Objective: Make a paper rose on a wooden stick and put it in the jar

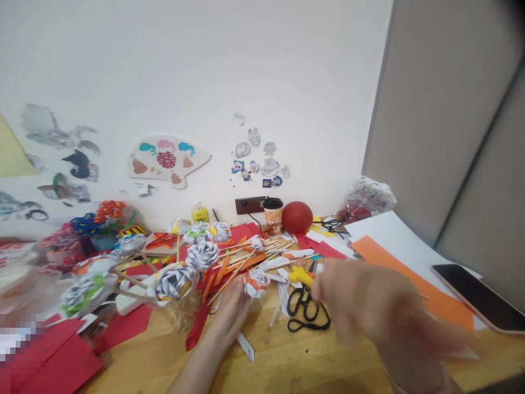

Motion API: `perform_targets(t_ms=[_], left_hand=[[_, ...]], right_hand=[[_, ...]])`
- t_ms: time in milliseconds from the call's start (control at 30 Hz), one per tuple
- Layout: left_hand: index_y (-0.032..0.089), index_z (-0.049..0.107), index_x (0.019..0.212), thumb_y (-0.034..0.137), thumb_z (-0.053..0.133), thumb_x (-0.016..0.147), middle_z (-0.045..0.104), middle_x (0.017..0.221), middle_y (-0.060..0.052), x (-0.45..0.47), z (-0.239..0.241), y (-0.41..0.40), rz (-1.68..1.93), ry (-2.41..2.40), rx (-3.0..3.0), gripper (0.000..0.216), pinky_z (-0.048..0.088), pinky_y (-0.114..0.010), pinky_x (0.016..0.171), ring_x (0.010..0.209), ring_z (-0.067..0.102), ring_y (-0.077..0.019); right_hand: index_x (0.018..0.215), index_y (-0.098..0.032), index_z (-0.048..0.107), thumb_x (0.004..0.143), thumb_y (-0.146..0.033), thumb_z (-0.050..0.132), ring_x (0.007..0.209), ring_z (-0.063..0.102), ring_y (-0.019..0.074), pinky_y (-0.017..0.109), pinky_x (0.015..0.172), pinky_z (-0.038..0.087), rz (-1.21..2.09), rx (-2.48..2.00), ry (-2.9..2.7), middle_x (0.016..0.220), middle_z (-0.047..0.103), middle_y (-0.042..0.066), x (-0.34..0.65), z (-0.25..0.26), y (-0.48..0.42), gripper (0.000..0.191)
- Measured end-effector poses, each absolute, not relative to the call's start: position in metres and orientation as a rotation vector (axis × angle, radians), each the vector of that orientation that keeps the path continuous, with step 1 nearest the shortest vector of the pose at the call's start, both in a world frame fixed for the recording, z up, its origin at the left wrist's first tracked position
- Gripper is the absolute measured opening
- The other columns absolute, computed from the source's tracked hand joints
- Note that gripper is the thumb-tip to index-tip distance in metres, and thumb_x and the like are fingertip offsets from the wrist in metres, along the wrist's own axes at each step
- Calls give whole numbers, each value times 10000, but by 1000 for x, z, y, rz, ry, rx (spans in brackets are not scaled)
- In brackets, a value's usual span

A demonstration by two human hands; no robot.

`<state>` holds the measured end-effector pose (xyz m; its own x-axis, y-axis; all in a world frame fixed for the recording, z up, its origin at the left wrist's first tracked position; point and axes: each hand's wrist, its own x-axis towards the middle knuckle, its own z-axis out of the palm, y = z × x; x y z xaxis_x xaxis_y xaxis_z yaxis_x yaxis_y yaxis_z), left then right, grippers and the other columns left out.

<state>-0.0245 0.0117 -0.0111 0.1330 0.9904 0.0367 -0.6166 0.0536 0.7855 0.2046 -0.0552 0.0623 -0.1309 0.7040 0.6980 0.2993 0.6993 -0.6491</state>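
Observation:
My left hand (234, 309) is closed beside a white and orange paper flower (256, 284), which it seems to grip low down; its fingertips are partly hidden. Motion smears my right hand (365, 301), raised over the right part of the table. Just left of its fingers is a yellow object (301, 276), whose kind and contact with the hand I cannot make out. Below that, black-handled scissors (308, 320) lie on the wooden table (283, 366). Behind the flower are a heap of thin wooden sticks (246, 254) and strips of paper.
Several finished paper roses (174, 282) stand in a wrapped holder at left. Red paper sheets (49, 355) cover the front left. At the back are a lidded paper cup (273, 216) and a red balloon (297, 217). Orange paper (410, 282) and a phone (479, 295) lie at right.

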Motion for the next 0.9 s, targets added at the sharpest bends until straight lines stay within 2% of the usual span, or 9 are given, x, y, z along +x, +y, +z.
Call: perform_targets(t_ms=[67,133,167,233,367,600,700,767,900], left_hand=[[167,620,881,304,600,752,674,931,-53,-24,-12,13,1358,635,716,189,497,-287,773,852,625,-175],[184,599,915,275,577,776,668,949,-45,-24,-14,14,1376,678,675,167,513,-297,763,838,635,-165],[187,590,925,263,565,786,666,950,-46,-25,-14,16,1382,708,663,160,523,-298,751,825,640,-162],[173,579,931,253,548,800,662,947,-63,-27,-15,19,1363,772,652,156,536,-303,735,807,647,-162],[122,565,930,259,507,825,651,954,-128,-30,-12,26,1329,865,598,182,546,-299,717,818,651,-181],[117,604,954,223,604,758,637,1034,-132,-33,2,32,1191,819,698,222,518,-272,807,906,633,-202],[116,606,949,260,591,766,658,981,-130,-41,-5,38,1160,865,681,233,548,-295,730,821,656,-200],[116,603,940,226,565,784,668,936,-117,-46,-11,42,1225,850,666,194,555,-267,678,761,661,-171],[189,571,1035,163,509,806,650,1008,-78,-47,-14,40,1300,770,656,238,553,-295,717,872,643,-181]], right_hand=[[696,-236,615,836,-547,343,708,571,184,325,666,471,585,-705,-1741,701,609,40,199,75,-26,436],[775,-198,609,849,-444,393,736,567,170,295,662,457,630,-835,-1685,767,616,39,191,73,4,336],[786,-184,613,836,-400,430,728,563,166,283,651,449,644,-898,-1746,761,614,34,187,68,18,288],[681,-168,607,798,-338,491,689,552,160,264,623,426,596,-1036,-1872,699,599,21,182,49,40,237],[664,-173,616,793,-247,490,631,532,144,248,588,392,520,-1161,-2064,669,603,6,180,11,55,195],[656,-181,608,804,-211,486,796,539,177,287,722,401,374,-1138,-2147,751,617,23,197,-7,56,194],[692,-182,606,817,-195,470,835,549,178,293,746,405,351,-1159,-2063,813,627,33,205,-14,59,186],[731,-182,613,823,-185,461,844,557,176,292,748,409,336,-1174,-1995,841,633,39,209,-17,60,178],[777,-193,628,820,-172,469,846,552,173,293,751,404,216,-1217,-1966,863,643,39,212,-14,58,165]])
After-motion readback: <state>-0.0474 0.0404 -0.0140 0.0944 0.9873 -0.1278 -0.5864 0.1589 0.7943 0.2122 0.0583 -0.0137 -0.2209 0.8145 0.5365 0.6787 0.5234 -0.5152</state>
